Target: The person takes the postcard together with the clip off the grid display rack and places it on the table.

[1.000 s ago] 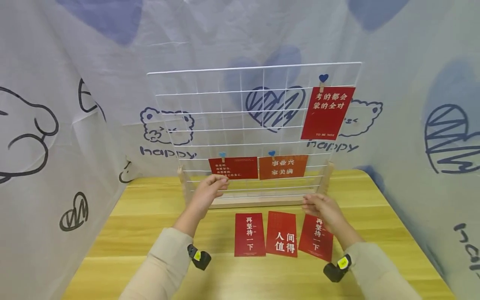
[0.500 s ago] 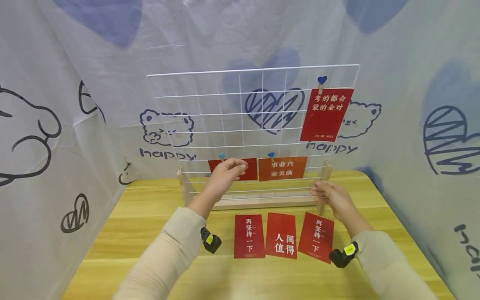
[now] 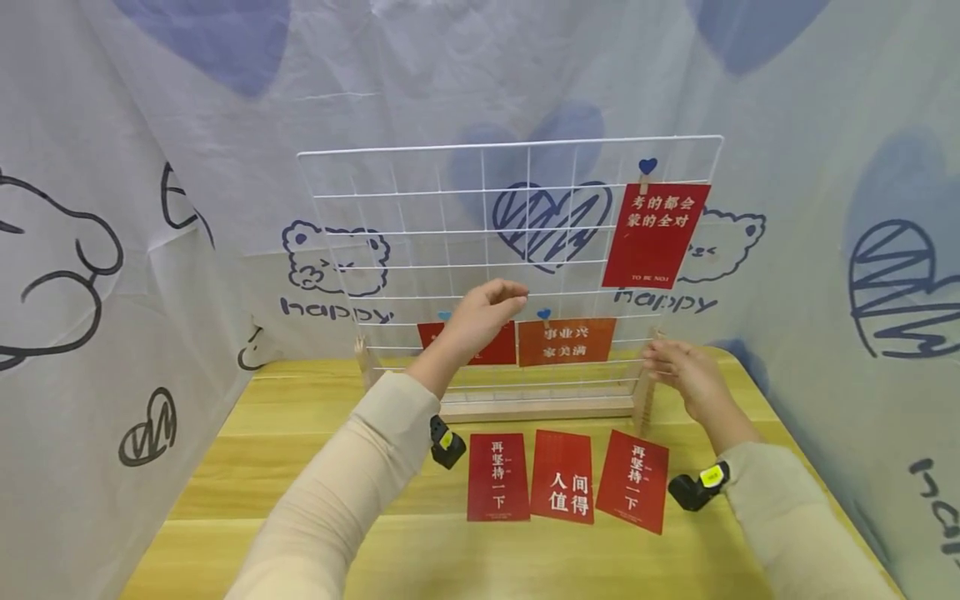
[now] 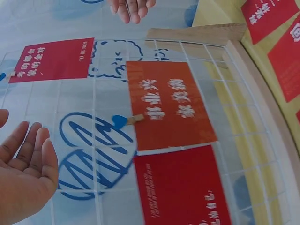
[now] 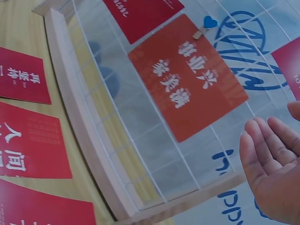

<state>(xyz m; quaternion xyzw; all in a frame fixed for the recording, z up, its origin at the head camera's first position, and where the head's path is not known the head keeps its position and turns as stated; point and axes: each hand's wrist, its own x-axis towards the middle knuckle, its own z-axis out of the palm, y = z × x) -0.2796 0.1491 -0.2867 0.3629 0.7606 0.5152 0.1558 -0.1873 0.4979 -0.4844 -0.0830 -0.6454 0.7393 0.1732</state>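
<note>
My left hand is raised before the white wire grid, overlapping a red card clipped low on it. In the left wrist view its fingers are loosely bent and hold nothing. Beside that card hangs an orange card on a wooden clothespin with a blue heart. My right hand, also holding nothing, hovers by the grid's right wooden foot; its relaxed fingers show in the right wrist view. Higher up, a dark blue heart clothespin holds another red card at the top right.
On the wooden table lie three red cards in a row: a left one, a middle one and a slightly turned right one. The grid stands in a wooden base. A printed cloth surrounds the table.
My left hand has risen and moved right along the grid, from the lower red card's left corner to above its right end. My right hand has drifted up and right, away from the cards.
</note>
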